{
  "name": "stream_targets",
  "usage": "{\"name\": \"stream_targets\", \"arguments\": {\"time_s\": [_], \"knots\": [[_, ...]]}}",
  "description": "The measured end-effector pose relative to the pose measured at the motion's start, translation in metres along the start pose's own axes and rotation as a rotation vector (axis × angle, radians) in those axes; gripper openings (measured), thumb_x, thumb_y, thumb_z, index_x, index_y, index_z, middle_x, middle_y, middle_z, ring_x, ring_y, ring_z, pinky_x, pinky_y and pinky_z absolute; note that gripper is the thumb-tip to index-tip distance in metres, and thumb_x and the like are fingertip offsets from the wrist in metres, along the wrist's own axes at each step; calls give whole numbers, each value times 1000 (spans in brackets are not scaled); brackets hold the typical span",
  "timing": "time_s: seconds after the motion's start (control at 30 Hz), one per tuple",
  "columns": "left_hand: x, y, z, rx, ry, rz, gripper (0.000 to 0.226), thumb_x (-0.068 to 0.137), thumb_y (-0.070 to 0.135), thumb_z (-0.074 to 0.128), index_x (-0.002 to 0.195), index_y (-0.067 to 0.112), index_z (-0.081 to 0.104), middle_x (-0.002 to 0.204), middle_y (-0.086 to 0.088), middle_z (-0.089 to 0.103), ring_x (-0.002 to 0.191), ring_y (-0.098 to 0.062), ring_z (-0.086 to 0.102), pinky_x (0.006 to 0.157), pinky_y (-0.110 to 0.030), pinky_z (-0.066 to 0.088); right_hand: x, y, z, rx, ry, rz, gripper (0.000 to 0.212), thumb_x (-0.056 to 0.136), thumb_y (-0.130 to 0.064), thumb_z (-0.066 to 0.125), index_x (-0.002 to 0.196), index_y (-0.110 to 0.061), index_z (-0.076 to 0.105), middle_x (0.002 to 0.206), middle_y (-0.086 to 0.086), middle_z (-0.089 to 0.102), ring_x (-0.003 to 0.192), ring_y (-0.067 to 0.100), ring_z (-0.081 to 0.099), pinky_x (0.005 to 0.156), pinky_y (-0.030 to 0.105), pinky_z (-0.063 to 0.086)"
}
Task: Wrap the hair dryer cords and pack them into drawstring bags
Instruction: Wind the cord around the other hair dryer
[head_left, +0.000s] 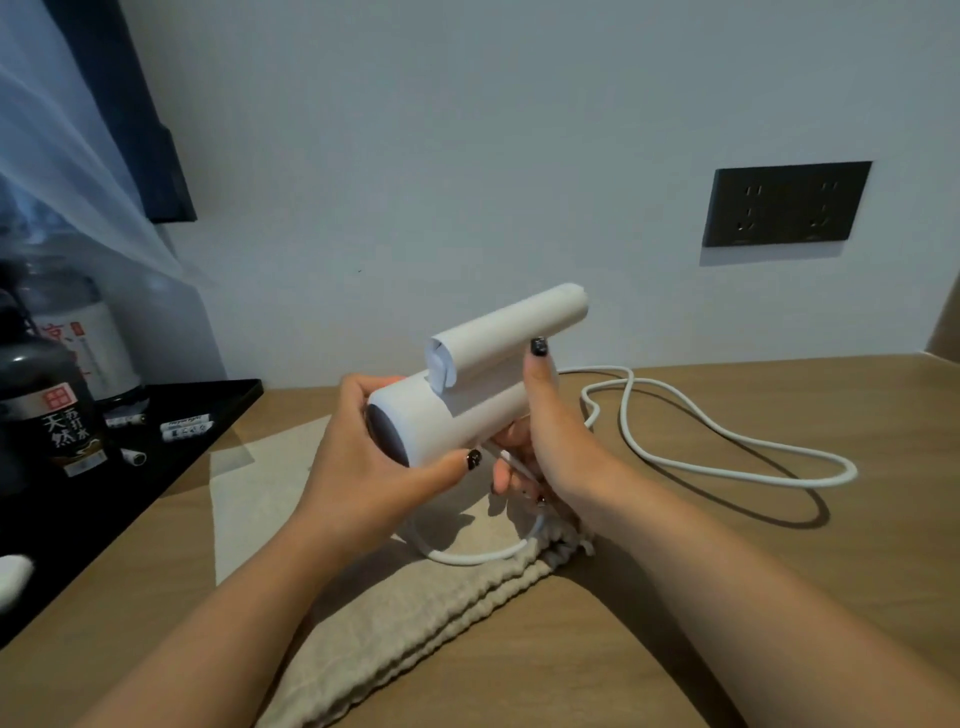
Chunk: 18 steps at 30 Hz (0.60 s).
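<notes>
Hands are holding a white hair dryer (457, 410) in the air above the middle of the wooden counter (779, 597), near its back edge by the wall. The left hand (363, 457) is gripping the rear end of the barrel, fingers curled over the top and thumb pressing underneath beside the dark end cap. The right hand (545, 436) is closing around the other end of the barrel, thumb lying up against the folded handle, lower fingers curling round the white cord (727, 447) where it is leaving the dryer. The handle is sitting folded along the top of the barrel, pointing toward the back right.

From the right hand, one stretch of cord is dropping in a loop onto a beige drawstring bag (415, 613) lying flat on the counter directly below the hands, reaching toward the front edge. The remaining cord is trailing in loose curves across the counter toward the right edge, unwrapped.

A black tray (208, 410) is occupying the left edge of the counter, carrying a dark bottle (57, 415) and small white sachets (184, 423). A dark double wall socket (787, 203) is sitting on the wall above the back right of the counter.
</notes>
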<state>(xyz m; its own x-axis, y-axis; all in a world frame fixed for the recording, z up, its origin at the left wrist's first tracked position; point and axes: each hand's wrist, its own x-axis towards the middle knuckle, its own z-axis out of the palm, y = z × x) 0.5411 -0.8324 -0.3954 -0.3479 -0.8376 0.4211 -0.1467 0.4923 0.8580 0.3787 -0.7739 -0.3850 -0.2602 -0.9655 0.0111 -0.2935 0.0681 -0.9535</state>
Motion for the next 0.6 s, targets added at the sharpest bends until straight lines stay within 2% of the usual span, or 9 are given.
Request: {"name": "stream_targets", "arguments": {"time_s": [0.07, 0.13, 0.2, 0.27, 0.37, 0.4, 0.47, 0.53, 0.6], "knots": [[-1, -1, -4, 88, -18, 95, 67, 61, 24, 90, 105, 36, 40, 103, 21, 51, 92, 4, 56, 65, -24, 57, -1, -1, -2, 157, -49, 62, 126, 36, -104, 12, 87, -4, 69, 63, 13, 56, 42, 15, 41, 48, 26, 34], [0, -5, -10, 224, -39, 214, 72, 60, 26, 90, 107, 34, 36, 102, 29, 46, 95, 5, 54, 64, -23, 55, -4, -7, -2, 263, -67, 97, 117, 43, -99, 22, 97, -4, 64, 66, 11, 51, 42, 13, 38, 44, 23, 30], [2, -9, -14, 347, -53, 329, 76, 63, 30, 88, 114, 34, 32, 108, 24, 46, 97, -3, 55, 66, -29, 56, -8, -13, -1, 343, -80, 88, 95, 59, -92, 33, 97, -10, 59, 67, 8, 48, 44, 13, 37, 44, 22, 27], [4, -11, -15, 428, -50, 451, 75, 65, 33, 80, 121, 31, 31, 117, 15, 47, 96, -14, 58, 66, -42, 56, -10, -14, -1, 395, -80, 88, 68, 75, -78, 46, 92, -13, 57, 63, 5, 47, 46, 13, 34, 46, 24, 24], [3, -9, -13, 460, -31, 502, 78, 65, 32, 80, 125, 33, 30, 122, 16, 44, 96, -13, 58, 65, -40, 57, -11, -13, -1, 458, -73, 76, 46, 82, -59, 57, 89, -14, 54, 62, 3, 46, 46, 12, 29, 46, 24, 20], [2, -7, -11, 408, -24, 449, 80, 64, 30, 84, 123, 37, 30, 119, 22, 43, 99, -9, 57, 66, -35, 58, -10, -12, 0, 473, -66, 62, 43, 82, -57, 57, 88, -14, 53, 63, 4, 45, 46, 12, 29, 46, 24, 20], [-1, -2, -8, 150, -59, 204, 85, 59, 21, 91, 115, 46, 32, 116, 27, 44, 104, -5, 56, 69, -27, 58, -12, -12, 2, 470, -33, 12, 41, 82, -55, 58, 84, -14, 54, 65, 7, 45, 47, 13, 32, 46, 25, 24], [-1, 1, -8, -239, -218, -132, 91, 49, 24, 90, 120, 45, 38, 121, 8, 54, 101, -16, 62, 66, -26, 57, -12, -13, 3, 386, 48, -45, 46, 71, -60, 62, 82, -15, 60, 69, 8, 49, 53, 15, 43, 51, 28, 34], [-1, 5, -10, -613, -360, -315, 96, 42, 32, 89, 130, 25, 50, 111, -14, 65, 85, -28, 67, 60, -31, 57, -13, -15, 1, 360, 125, -119, 41, 58, -57, 66, 74, -19, 65, 70, 7, 54, 62, 20, 51, 57, 31, 39]]}}
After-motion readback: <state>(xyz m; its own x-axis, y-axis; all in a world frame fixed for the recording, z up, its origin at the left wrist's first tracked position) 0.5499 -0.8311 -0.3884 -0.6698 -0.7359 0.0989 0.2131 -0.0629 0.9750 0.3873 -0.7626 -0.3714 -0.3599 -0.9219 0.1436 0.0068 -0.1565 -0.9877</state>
